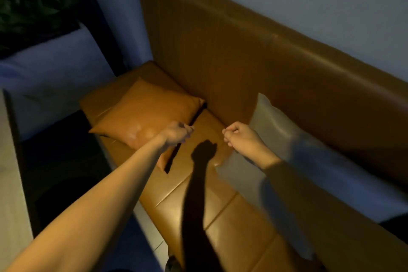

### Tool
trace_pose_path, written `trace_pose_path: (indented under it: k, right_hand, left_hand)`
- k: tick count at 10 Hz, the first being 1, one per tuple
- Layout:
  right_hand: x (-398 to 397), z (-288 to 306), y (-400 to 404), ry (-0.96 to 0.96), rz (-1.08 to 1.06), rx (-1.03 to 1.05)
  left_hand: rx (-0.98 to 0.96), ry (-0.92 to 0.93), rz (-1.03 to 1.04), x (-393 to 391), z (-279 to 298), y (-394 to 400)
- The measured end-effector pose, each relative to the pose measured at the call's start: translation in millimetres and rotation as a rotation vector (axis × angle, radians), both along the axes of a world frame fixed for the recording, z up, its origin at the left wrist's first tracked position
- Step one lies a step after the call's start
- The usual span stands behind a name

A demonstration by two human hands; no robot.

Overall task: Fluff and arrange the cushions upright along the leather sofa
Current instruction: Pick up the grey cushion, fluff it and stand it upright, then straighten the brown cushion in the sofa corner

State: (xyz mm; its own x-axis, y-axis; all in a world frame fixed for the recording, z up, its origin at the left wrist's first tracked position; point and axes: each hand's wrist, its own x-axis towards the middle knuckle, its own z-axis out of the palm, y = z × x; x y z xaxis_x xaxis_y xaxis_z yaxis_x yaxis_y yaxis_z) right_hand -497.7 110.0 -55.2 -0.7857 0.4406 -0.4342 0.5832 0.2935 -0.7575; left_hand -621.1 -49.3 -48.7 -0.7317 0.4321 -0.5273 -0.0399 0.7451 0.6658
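Observation:
A tan leather cushion [143, 115] lies flat on the seat of the brown leather sofa [220, 51], near its left end. A grey cushion [271, 117] leans against the backrest to the right, its lower part blurred. My left hand [176, 133] is curled into a fist over the tan cushion's near right edge. My right hand [240, 137] is also a fist, just in front of the grey cushion's left edge. Nothing shows inside either fist. My left arm throws a dark shadow across the seat between the two hands.
The sofa ends at a pale wall [114, 18] on the left, with a dark window and plants [33, 7] beyond it. A pale table edge [8, 161] stands at the left, with dark floor between it and the sofa.

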Motion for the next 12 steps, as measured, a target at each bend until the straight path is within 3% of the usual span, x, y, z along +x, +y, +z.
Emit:
trace_pose_path:
  k: [1, 4, 6, 8, 10, 12]
  right_hand:
    - [-46, -23, -14, 0.009, -0.039, -0.058]
    - [-191, -121, -56, -0.227, -0.127, -0.204]
    - [-271, -166, -65, -0.218, -0.315, -0.240]
    - [-310, -197, -65, -0.275, -0.465, -0.249]
    - [-310, -218, -57, -0.354, -0.616, -0.502]
    - [-301, -213, -54, -0.384, -0.579, -0.605]
  left_hand:
    - [-0.027, -0.045, 0.039, -59, -40, -21]
    - [-0.070, 0.042, 0.322, -223, -143, -93]
    - [-0.234, 0.234, 0.365, -305, -188, -102]
    - [-0.250, 0.236, 0.392, -348, -210, -102]
    - [-0.217, 0.144, 0.515, -355, -224, -92]
    - [-0.269, 0.141, 0.544, -353, -218, -87]
